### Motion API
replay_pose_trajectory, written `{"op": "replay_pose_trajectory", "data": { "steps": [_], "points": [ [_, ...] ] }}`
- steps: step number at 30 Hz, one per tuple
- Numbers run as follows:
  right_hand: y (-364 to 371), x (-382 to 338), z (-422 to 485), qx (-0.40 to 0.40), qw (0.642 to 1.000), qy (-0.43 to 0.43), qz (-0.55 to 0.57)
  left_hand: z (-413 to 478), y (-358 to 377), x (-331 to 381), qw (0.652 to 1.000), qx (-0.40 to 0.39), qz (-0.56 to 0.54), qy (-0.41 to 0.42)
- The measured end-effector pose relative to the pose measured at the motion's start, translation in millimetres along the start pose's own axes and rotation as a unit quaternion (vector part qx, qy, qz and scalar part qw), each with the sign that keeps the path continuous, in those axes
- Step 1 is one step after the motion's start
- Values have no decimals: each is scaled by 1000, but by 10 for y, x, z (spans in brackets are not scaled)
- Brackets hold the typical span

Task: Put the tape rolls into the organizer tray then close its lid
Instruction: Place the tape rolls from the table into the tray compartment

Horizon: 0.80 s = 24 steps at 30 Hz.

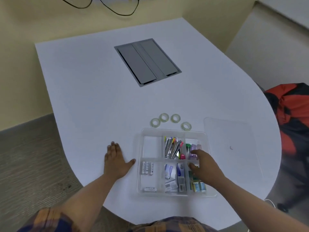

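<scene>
Risk first: four small translucent greenish tape rolls [170, 121] lying flat in a loose arc on the white rounded table [83, 89], just beyond the far rim of the clear plastic compartmented organizer tray [173, 131], none yet inside. Only the far-left compartment [151, 146] looks bare; the rest crowded with silver clips and bright tabs [173, 148], white batteries [147, 167], small capped tubes, packets. Dropped into a full cell, a roll would likely sit proud and keep the lid from seating. Rolled on edge, likely to run off across the smooth top. Reaching over the tray to the rolls could drag a wrist through the clips or nudge the light tray away from the bracing hand. Clear flat plastic lid [232, 148] nearly invisible on the table to the right of the tray, apart from it; easy to misjudge its edge or set it skewed.

Left hand [115, 159] flat on the table just left of the tray, palm down, fingers spread and relaxed, thumb tip close to the tray's left wall, contact hard to confirm, gripping nothing. Right hand [203, 166] over the tray's right-hand compartments, forearm crossing the near-right corner, fingers loosely curled and extended toward the tubes, thumb apart from them; slightly blurred, nothing visibly held
</scene>
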State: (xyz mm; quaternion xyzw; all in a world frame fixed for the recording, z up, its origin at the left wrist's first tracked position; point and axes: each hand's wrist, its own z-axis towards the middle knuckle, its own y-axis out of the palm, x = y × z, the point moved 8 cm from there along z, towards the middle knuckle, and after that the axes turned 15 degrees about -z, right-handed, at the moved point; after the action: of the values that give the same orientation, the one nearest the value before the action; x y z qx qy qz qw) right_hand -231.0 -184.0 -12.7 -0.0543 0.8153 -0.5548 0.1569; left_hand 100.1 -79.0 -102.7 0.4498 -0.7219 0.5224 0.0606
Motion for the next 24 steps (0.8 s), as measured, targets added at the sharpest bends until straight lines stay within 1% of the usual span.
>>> {"op": "replay_pose_trajectory", "data": {
  "steps": [2, 5, 9, 12, 15, 19, 22, 24],
  "points": [
    [-107, -7, 147, -4, 1000, -12, 5, 73, 108, -43, 998, -30, -4, -51],
    [-297, 1, 434, 4, 1000, -26, 6, 145, 212, -107, 995, -53, 11, -82],
    [-474, 21, 862, 13, 1000, -27, 2, 151, 234, -91, 993, -66, 23, -91],
    [-521, -19, 1199, 10, 1000, -30, 2, 139, 219, -96, 993, -61, 32, -93],
    [-486, -17, 1507, -2, 1000, -8, 4, 130, 234, -116, 992, -71, 30, -97],
    [-314, 68, 1796, -35, 998, 52, -10, 128, 262, -124, 991, -85, 31, -99],
    [-225, 102, 1922, -51, 995, 82, -30, 128, 269, -121, 990, -88, 38, -106],
    [-198, 100, 1990, -58, 993, 88, -56, 126, 260, -120, 988, -94, 44, -111]
  ]
}}
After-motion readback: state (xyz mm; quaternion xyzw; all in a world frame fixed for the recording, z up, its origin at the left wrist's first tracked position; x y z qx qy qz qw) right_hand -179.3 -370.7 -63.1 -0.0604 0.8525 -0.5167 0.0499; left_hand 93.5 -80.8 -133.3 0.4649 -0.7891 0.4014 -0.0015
